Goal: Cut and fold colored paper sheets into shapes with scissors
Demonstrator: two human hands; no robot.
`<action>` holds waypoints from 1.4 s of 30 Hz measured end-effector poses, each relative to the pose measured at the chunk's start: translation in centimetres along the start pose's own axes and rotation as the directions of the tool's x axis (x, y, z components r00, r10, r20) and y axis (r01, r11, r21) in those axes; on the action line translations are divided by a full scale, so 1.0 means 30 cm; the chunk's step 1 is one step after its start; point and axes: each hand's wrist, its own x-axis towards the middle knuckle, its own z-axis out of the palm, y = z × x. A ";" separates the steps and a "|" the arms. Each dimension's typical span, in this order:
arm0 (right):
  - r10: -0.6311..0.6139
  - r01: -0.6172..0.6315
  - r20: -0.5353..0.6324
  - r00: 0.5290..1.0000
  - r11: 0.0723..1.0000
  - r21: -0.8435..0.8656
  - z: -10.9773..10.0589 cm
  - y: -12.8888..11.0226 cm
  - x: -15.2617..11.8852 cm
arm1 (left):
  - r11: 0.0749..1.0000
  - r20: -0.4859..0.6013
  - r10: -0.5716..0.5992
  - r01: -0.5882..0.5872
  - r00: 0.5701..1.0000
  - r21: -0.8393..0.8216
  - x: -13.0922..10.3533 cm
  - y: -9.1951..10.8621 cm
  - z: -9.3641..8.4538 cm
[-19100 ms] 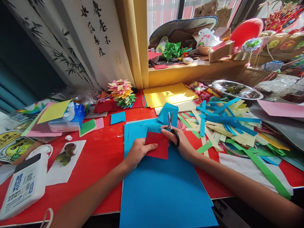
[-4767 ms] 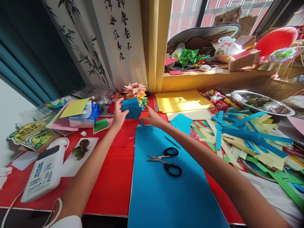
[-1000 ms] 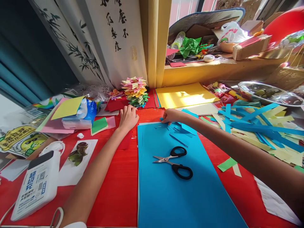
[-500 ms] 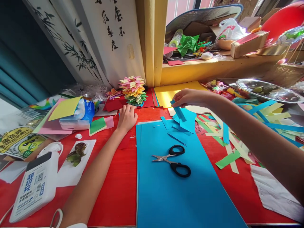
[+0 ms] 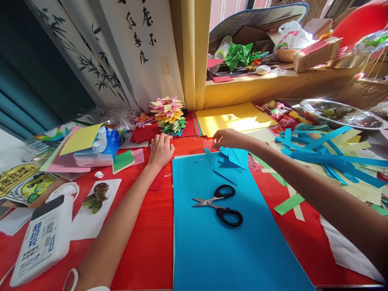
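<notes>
My left hand point(image 5: 161, 148) lies on the red table, palm down, fingers slightly bent and apart, just in front of a folded-paper stack point(image 5: 169, 116) in pink, yellow and green. My right hand point(image 5: 228, 138) hovers at the far edge of the blue paper sheets point(image 5: 212, 250), over small blue paper scraps point(image 5: 235, 157). Its fingers curve downward, and no paper shows in them. Black-handled scissors point(image 5: 216, 204) rest on the blue sheets with their blades slightly apart, pointing left. A narrow blue strip point(image 5: 224, 176) lies just beyond them.
Blue strips point(image 5: 342, 157) and pale and green strips point(image 5: 289, 204) are heaped at the right, partly under my right arm. A metal dish point(image 5: 342, 113) stands behind them. Yellow paper point(image 5: 233, 115) lies at the back. At left are a tissue pack point(image 5: 100, 149) and a white box-like item point(image 5: 42, 240).
My right hand has moved down and left, and the blue strip it held no longer shows in its fingers. My left hand and the scissors remain in place.
</notes>
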 end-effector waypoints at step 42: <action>-0.073 0.072 -0.010 0.997 0.991 -0.117 0.140 -0.042 -0.296 | 0.996 -0.085 0.078 -0.081 0.993 -0.023 0.010 -0.030 0.036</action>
